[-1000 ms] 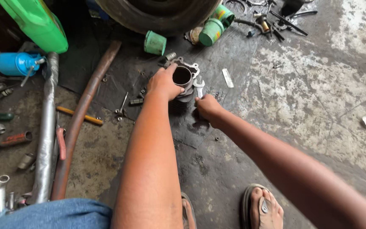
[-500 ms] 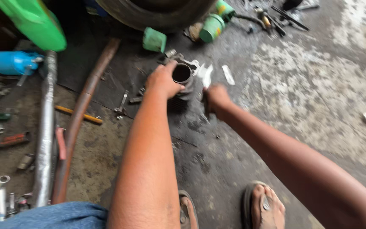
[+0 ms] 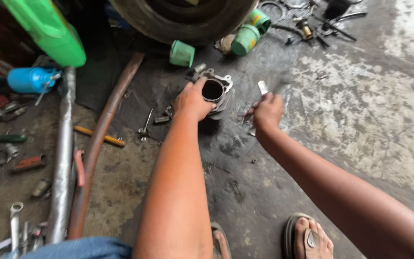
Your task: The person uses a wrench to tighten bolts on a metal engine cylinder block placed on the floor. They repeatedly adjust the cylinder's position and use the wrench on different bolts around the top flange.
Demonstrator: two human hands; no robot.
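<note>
Left hand [image 3: 192, 101] clamped on ribbed metal cylinder [image 3: 215, 93]; right hand [image 3: 267, 111] pinching flat blade [image 3: 262, 88].

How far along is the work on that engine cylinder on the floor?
Done: the engine cylinder lies detached on the oily floor, bore open and empty. In hand: the left hand steadies it while the right hand holds a small flat blade beside it. Left: it is not refitted; tools lie scattered.

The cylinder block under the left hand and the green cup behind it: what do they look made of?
Cylinder block: apparently cast metal, dull grey, with a dark round bore and a pale flange. Green cup: probably plastic, judging by its even matte colour. Left hand grips the block.
</note>
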